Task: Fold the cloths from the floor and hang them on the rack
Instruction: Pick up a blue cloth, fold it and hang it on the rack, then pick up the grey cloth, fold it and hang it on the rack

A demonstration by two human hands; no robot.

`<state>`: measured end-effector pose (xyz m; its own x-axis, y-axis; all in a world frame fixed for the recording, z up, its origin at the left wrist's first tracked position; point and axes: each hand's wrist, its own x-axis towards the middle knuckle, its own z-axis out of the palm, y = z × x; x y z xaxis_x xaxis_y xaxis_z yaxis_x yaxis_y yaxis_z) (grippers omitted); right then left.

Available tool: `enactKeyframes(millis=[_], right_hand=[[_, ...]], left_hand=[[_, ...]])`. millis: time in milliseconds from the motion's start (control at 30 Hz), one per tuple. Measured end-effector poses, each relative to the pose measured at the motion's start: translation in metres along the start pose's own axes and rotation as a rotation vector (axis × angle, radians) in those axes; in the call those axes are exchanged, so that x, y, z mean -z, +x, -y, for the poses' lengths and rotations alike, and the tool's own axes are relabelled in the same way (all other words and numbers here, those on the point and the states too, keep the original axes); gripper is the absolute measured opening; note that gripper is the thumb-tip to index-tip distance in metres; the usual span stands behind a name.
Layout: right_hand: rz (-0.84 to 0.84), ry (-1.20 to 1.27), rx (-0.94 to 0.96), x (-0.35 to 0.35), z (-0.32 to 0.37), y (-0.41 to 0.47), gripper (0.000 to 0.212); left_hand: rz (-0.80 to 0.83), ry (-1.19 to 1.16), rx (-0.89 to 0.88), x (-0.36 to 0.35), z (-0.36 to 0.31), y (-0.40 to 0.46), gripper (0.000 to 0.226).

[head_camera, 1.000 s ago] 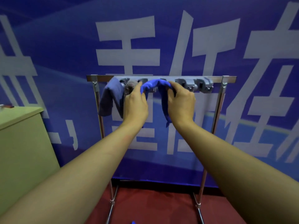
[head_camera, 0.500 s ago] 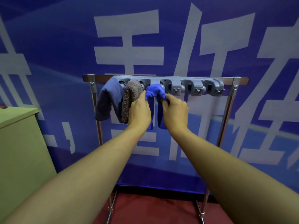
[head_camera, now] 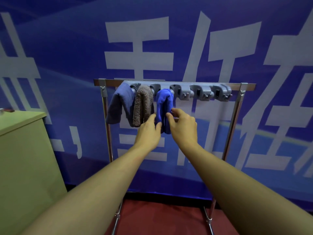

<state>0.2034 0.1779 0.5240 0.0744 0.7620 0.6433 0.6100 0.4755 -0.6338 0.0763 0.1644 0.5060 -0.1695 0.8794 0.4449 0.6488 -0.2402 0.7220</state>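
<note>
here, the rack (head_camera: 174, 84) is being used as the hanging place, its grey hook strip (head_camera: 194, 92) being filled from the left so that free hooks are being kept at the right. a dark blue cloth (head_camera: 118, 104), a brown cloth (head_camera: 143, 106) and a bright blue cloth (head_camera: 163, 107) are being draped folded, side by side. the left hand (head_camera: 148, 133) is being held loose against the bright blue cloth's lower edge, nothing clenched; the right hand (head_camera: 183, 128) is being held beside it, fingers relaxed, nothing grasped.
</note>
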Motion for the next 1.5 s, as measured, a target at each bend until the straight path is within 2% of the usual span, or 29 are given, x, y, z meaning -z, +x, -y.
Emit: enactKeyframes(millis=[133, 333, 467, 667, 833, 1000, 1500], right_hand=[[0.002, -0.008, -0.063, 0.013, 0.004, -0.026, 0.033], [0.057, 0.023, -0.123, 0.025, 0.008, -0.089, 0.036], [0.136, 0.014, -0.148, 0.022, 0.001, -0.149, 0.037], [0.353, -0.169, -0.133, 0.002, -0.034, -0.246, 0.043], [0.568, -0.320, -0.100, -0.021, -0.072, -0.315, 0.049], [0.827, -0.471, -0.096, -0.040, -0.113, -0.370, 0.056], [1.177, -0.567, -0.336, -0.130, -0.242, -0.453, 0.059]], left_hand=[[0.163, -0.058, 0.052, 0.012, 0.002, -0.025, 0.055], [0.143, -0.153, 0.130, 0.028, -0.003, -0.080, 0.054], [0.183, -0.184, 0.160, 0.026, 0.020, -0.133, 0.052], [0.238, -0.053, 0.198, 0.009, 0.089, -0.223, 0.052], [0.373, 0.256, 0.169, -0.011, 0.159, -0.282, 0.056], [0.535, 0.432, 0.203, -0.029, 0.212, -0.324, 0.059], [0.838, 0.446, 0.385, -0.138, 0.352, -0.368, 0.060]])
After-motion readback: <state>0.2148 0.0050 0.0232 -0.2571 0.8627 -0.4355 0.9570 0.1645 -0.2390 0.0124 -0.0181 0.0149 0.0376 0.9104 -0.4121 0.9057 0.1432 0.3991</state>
